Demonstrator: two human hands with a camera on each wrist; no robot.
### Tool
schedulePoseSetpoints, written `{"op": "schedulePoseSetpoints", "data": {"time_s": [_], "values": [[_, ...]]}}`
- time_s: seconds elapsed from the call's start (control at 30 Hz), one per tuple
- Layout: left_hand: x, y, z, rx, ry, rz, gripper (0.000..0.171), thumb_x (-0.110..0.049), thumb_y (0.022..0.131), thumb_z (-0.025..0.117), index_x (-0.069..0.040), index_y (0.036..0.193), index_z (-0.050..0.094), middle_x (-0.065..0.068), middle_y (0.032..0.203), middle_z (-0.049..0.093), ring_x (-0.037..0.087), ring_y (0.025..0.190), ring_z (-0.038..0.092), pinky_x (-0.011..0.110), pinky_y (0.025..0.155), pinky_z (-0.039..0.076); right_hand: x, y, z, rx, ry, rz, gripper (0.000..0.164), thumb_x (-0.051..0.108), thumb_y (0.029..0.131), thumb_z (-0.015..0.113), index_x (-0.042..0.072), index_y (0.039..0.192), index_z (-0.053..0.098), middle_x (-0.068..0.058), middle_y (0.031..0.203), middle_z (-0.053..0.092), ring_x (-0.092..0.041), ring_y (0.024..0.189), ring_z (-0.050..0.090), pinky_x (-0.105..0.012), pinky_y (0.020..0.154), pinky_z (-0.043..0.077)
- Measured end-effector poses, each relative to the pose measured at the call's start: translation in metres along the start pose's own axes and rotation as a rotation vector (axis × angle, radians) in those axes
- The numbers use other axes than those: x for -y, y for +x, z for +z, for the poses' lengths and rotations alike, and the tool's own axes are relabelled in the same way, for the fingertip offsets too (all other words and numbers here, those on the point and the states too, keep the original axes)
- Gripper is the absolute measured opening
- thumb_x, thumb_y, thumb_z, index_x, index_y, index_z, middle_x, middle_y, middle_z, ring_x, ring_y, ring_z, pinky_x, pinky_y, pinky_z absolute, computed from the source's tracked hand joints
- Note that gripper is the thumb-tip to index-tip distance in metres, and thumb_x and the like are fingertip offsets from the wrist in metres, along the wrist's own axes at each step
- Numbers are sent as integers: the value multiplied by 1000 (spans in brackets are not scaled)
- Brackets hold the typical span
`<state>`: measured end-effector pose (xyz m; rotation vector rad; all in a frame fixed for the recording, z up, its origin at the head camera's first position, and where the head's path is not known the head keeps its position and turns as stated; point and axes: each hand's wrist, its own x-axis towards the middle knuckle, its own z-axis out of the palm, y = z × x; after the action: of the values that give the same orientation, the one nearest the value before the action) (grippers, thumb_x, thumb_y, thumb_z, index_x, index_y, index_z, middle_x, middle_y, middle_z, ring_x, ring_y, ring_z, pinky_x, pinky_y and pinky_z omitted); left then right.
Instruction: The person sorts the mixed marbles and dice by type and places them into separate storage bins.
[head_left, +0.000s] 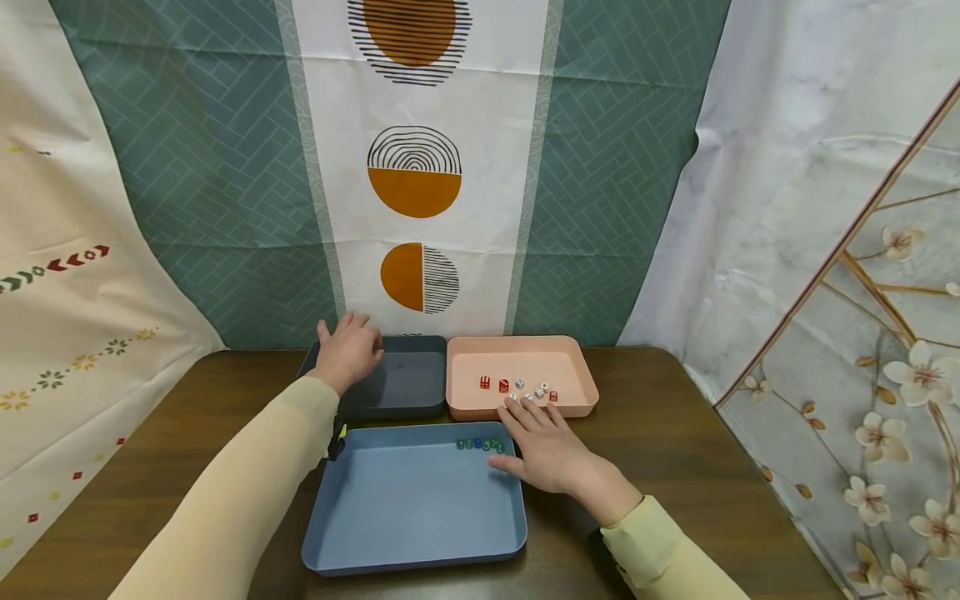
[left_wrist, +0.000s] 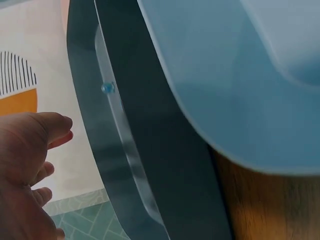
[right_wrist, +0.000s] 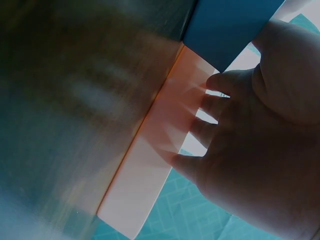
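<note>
My left hand (head_left: 348, 352) is raised over the left part of the dark grey tray (head_left: 408, 408), its fingers loosely bent and holding nothing. In the left wrist view a small blue-green glass bead (left_wrist: 107, 87) shows in that tray, apart from the fingers. My right hand (head_left: 551, 450) spreads palm down at the pink tray's (head_left: 585, 375) near rim, fingertips overlapping the rim in the head view. Beyond them lie several dice, such as a red die (head_left: 503, 386) and a white die (head_left: 520, 383). The right thumb extends over the blue tray (head_left: 412, 500), beside several green and blue glass beads (head_left: 477, 443).
The blue tray lies nearest on the brown wooden table (head_left: 645, 400), with the dark and pink trays side by side behind it. A patterned cloth (head_left: 600, 208) hangs at the table's back edge. More cloths hang at both sides.
</note>
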<state>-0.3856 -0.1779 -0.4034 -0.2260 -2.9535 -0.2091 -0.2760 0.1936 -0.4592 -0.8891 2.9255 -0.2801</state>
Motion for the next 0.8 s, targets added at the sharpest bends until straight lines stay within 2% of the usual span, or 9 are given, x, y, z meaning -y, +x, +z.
{"op": "schedulePoseSetpoints", "data": {"time_s": [0.23, 0.5, 0.8], "values": [[0, -7, -2, 11, 16, 17, 25, -20, 105, 76, -6, 126, 80, 27, 171, 40, 52, 164, 20, 85, 122, 0, 9, -5, -11, 26, 19, 10, 92, 66, 109, 56, 7, 175, 31, -13, 182, 25, -38, 168, 18, -65, 133, 8], [-11, -21, -8, 33, 0, 60, 41, -26, 108, 73, -7, 144, 74, 25, 176, 32, 51, 166, 15, 84, 123, 2, 2, 0, -2, 15, -6, 9, 96, 72, 107, 53, 9, 176, 29, -11, 183, 23, -37, 169, 15, -65, 133, 7], [-22, -38, -8, 19, -15, 129, 45, -32, 108, 74, -10, 147, 72, 22, 177, 32, 49, 166, 18, 85, 122, 6, 7, -3, -8, 15, 13, 13, 93, 69, 109, 53, 8, 175, 30, -13, 182, 24, -38, 169, 16, -65, 133, 7]]}}
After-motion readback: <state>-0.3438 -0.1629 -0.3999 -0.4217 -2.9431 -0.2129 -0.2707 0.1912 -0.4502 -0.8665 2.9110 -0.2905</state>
